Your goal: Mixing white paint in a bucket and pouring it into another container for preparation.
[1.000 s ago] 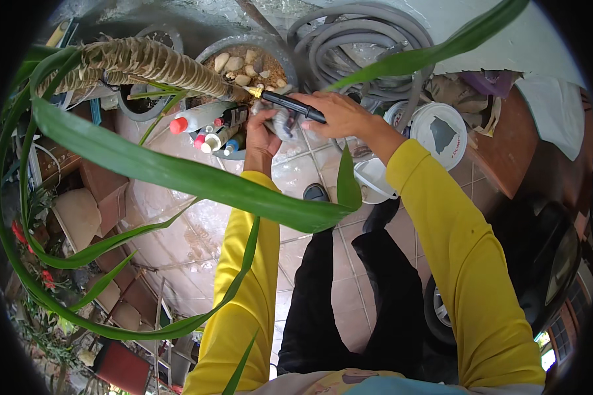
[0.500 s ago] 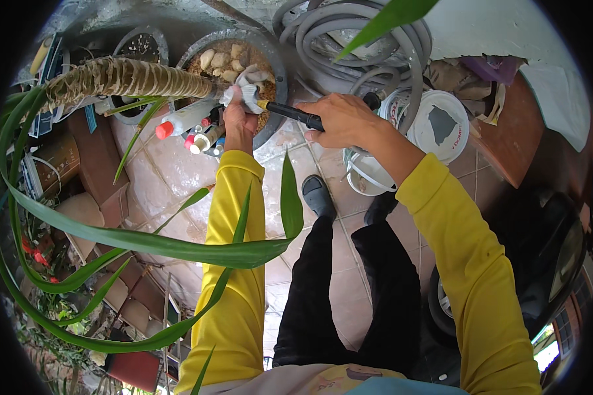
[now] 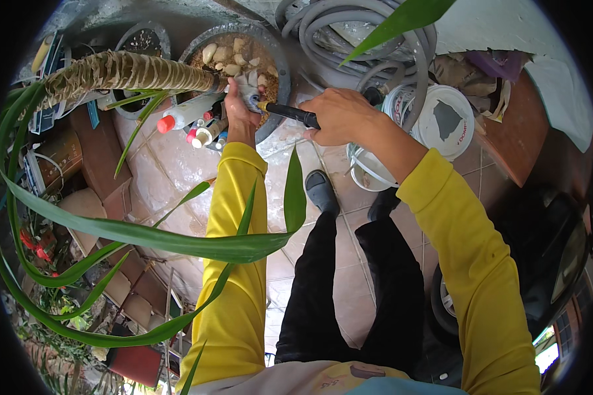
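Note:
My left hand (image 3: 241,113) is closed around a small whitish-grey object (image 3: 246,84) with a bluish round part facing the nozzle; its kind I cannot make out. In my right hand (image 3: 339,115) is a black spray wand (image 3: 293,114) with a yellow tip, gripped from above. The tip points left, at or very close to the object. Both hands are over the near edge of a round dark plant pot (image 3: 282,79), which holds brown grit and pale stones (image 3: 227,56). My right palm hides the wand's rear end.
A ringed plant trunk (image 3: 135,72) leans in from the left, its long green leaves (image 3: 178,247) crossing my left arm. Several bottles (image 3: 194,112) stand left of the pot. Coiled grey hose (image 3: 310,29) and white buckets (image 3: 464,125) are at the right; a car wheel (image 3: 445,303) is lower right.
The whitish object in my left hand has turned slightly, and its bluish round part now shows more plainly. My right hand keeps the wand aimed at it. The view has shifted a little.

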### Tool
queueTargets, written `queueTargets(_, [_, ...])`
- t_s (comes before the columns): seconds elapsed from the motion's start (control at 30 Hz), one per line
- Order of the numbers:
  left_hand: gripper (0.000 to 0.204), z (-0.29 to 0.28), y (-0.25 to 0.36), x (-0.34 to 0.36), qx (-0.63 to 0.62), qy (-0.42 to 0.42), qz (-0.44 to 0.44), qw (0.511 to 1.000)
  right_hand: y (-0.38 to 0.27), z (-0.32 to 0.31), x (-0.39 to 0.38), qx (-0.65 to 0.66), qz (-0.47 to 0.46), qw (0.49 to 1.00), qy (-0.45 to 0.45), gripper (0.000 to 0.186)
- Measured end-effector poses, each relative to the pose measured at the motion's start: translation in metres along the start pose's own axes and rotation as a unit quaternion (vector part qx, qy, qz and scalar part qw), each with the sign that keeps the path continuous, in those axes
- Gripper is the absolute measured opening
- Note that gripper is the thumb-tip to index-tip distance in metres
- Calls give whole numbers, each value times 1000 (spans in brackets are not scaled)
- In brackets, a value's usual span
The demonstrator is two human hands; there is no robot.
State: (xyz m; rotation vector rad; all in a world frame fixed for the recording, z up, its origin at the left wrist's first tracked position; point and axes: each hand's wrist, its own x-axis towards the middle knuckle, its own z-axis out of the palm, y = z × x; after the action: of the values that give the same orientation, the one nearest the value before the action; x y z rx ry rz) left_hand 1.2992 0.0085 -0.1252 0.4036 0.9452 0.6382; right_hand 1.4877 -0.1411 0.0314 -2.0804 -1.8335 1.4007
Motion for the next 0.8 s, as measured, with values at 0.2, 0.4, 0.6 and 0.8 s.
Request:
queueTargets(0.2, [32, 11, -10, 0, 178, 113, 100, 972, -4, -6, -2, 9, 41, 999, 8, 36])
queueTargets(0.4, [38, 8, -3, 7, 229, 252, 48, 939, -7, -3, 0, -9, -1, 999, 32, 32])
queueTargets(0.6, [46, 6, -6, 7, 163, 122, 61, 977, -10, -8, 2, -14, 2, 1000, 18, 33])
queueTargets(0.8, [50, -4, -1, 23, 192, 201, 33, 960, -12, -12, 1, -15, 7, 1000, 2, 33])
